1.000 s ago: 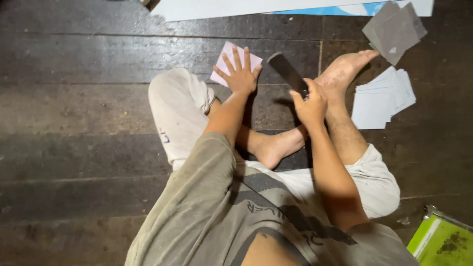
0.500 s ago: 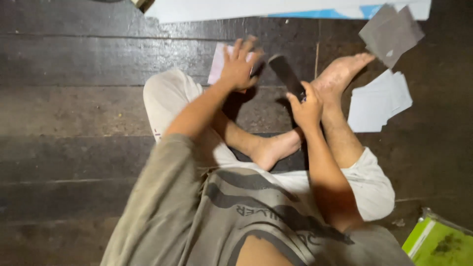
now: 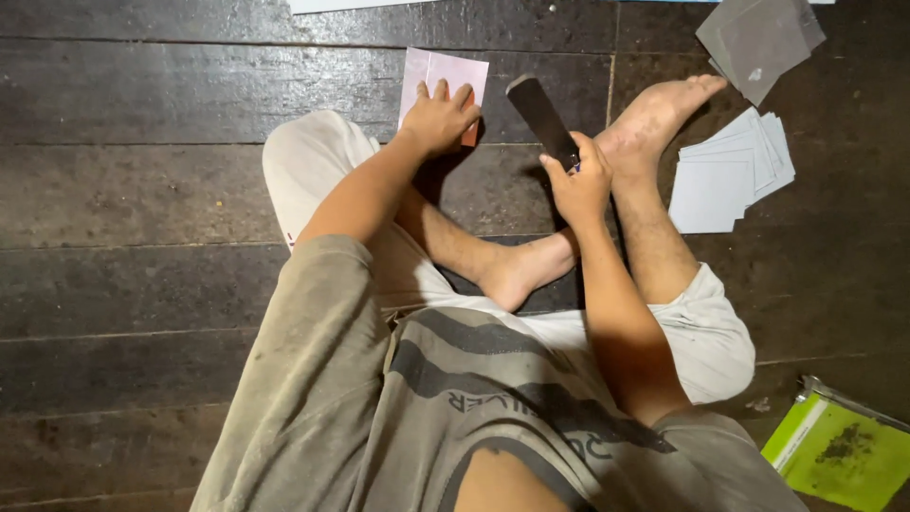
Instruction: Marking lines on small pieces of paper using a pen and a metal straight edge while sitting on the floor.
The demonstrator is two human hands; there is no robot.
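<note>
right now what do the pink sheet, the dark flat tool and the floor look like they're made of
Pale pink rectangular sheet under the left hand: likely paper, thin, matte, flat. Dark flat blade-like tool in the right hand: possibly metal, with a dull sheen; unsure. Dark plank floor: wood, worn, with grain and seams.

Dark plank floor (image 3: 123, 190) bears pink card (image 3: 444, 74), white paper stack (image 3: 730, 171), grey sheets (image 3: 763, 43), green packet (image 3: 839, 455).
</note>
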